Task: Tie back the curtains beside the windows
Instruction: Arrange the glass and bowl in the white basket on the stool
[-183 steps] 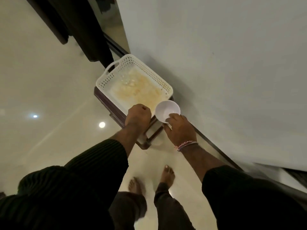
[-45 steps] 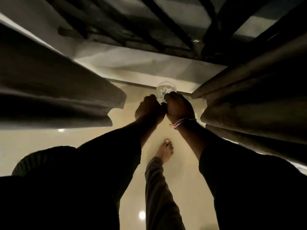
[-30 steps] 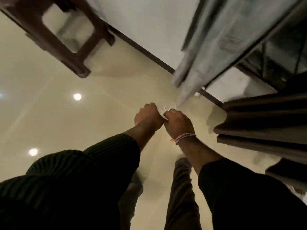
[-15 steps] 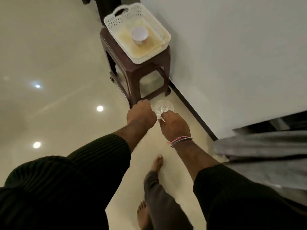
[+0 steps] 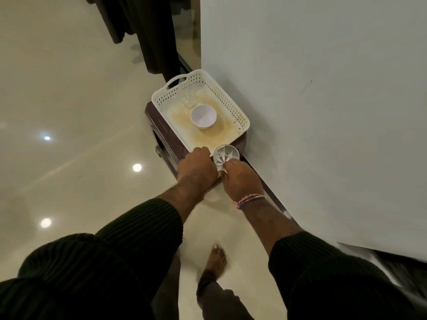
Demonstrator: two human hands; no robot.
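Note:
My right hand (image 5: 241,179) grips a clear cut-glass tumbler (image 5: 225,155), held just in front of the near edge of a white perforated basket (image 5: 240,116). Beside the tumbler is my left hand (image 5: 196,166), fingers curled in a fist against the glass; whether it holds anything is hidden. A dark curtain (image 5: 152,31) hangs at the top, left of the wall corner. A grey curtain edge (image 5: 402,276) shows blurred at the lower right.
The basket sits on a dark brown stool (image 5: 166,144) against the white wall (image 5: 323,100). Inside it are a white bowl (image 5: 203,116) and another clear glass (image 5: 188,101). A glossy cream floor (image 5: 69,135) spreads to the left. My bare foot (image 5: 216,259) is below.
I have turned from the window and curtains and walked to the stool; the basket is now just beyond my hands. The tumbler stays in my right hand.

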